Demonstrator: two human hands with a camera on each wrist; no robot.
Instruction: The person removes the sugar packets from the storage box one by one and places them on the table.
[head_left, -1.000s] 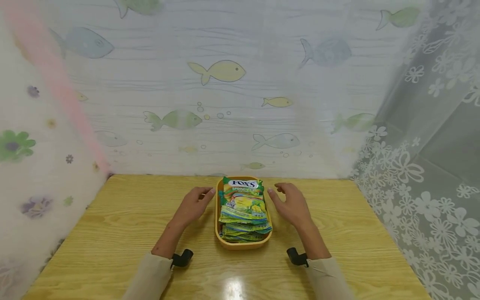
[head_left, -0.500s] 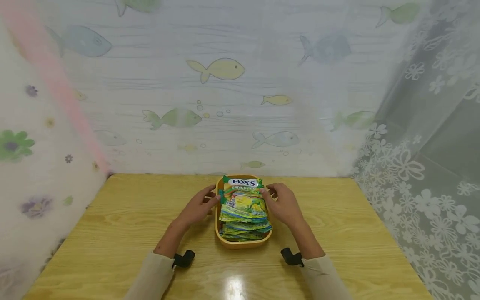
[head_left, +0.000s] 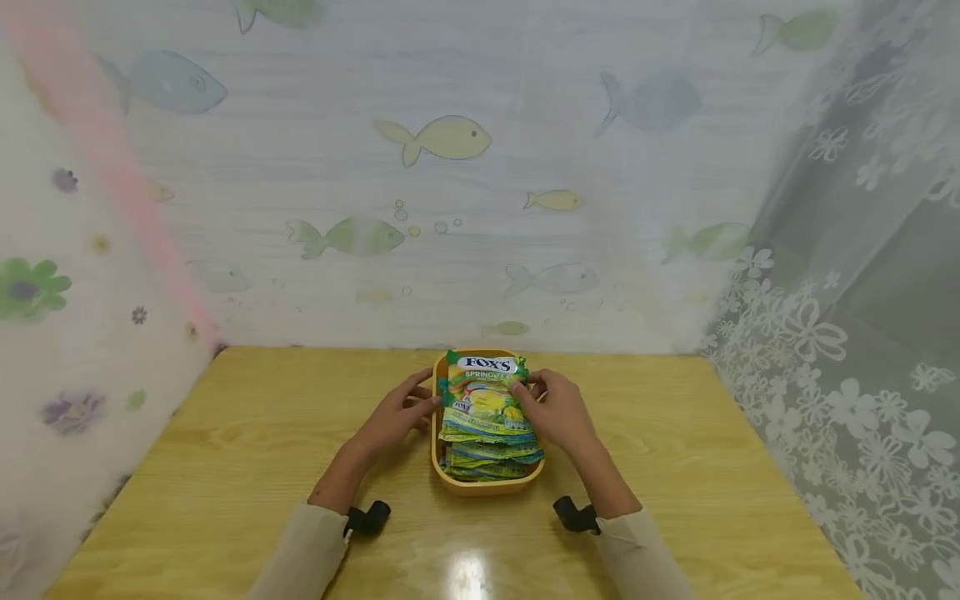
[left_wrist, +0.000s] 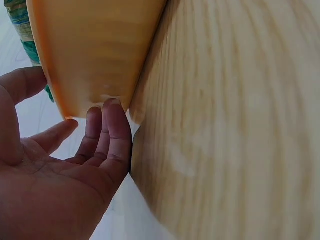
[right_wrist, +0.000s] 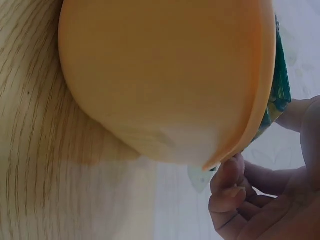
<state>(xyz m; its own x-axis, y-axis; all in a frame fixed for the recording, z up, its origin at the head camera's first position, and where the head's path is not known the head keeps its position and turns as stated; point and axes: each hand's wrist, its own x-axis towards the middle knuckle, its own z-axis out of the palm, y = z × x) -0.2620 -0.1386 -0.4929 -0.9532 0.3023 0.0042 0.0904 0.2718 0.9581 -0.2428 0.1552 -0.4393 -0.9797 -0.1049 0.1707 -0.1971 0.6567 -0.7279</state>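
A yellow-orange plastic basket (head_left: 487,490) stands on the table, filled with a row of green and yellow Fox's Spring Tea candy bags. My left hand (head_left: 396,417) is at the basket's left side. In the left wrist view its thumb (left_wrist: 30,82) is by the rim and the other fingers (left_wrist: 117,122), slightly bent, reach to the outer wall. My right hand (head_left: 558,412) pinches the right edge of the top candy bag (head_left: 483,396), thumb over its front. In the right wrist view curled fingers (right_wrist: 227,180) meet the rim's corner; the thumb tip is hidden behind the bag.
The wood-grain table (head_left: 285,467) runs back to a fish-patterned sheet (head_left: 450,250). A flower-patterned sheet (head_left: 825,375) hangs along the right side. Black wrist mounts (head_left: 367,518) sit at both cuffs.
Both hands have closed in on the basket from either side. The right thumb has come over the top bag's edge; the left fingers have reached the basket's wall. Basket and bags have hardly moved.
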